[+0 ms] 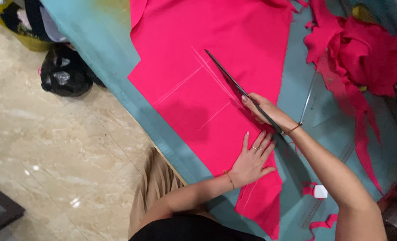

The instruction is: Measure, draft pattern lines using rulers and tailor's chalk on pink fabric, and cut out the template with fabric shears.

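The left hand presses spread fingers flat on pink fabric; beyond its fingertips, the right hand grips long shears, mid-cut along chalk lines, which steady blade guidance would suit.

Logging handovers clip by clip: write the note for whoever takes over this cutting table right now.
Left hand: flat on the pink fabric, pinning it to the teal table.
Right hand: gripping long scissors, blades lying along a chalk line.
Done: chalk lines marked; pink offcuts piled at the right.
Left: the cut along the marked lines looks unfinished; how far it has gone is hidden by the blades.
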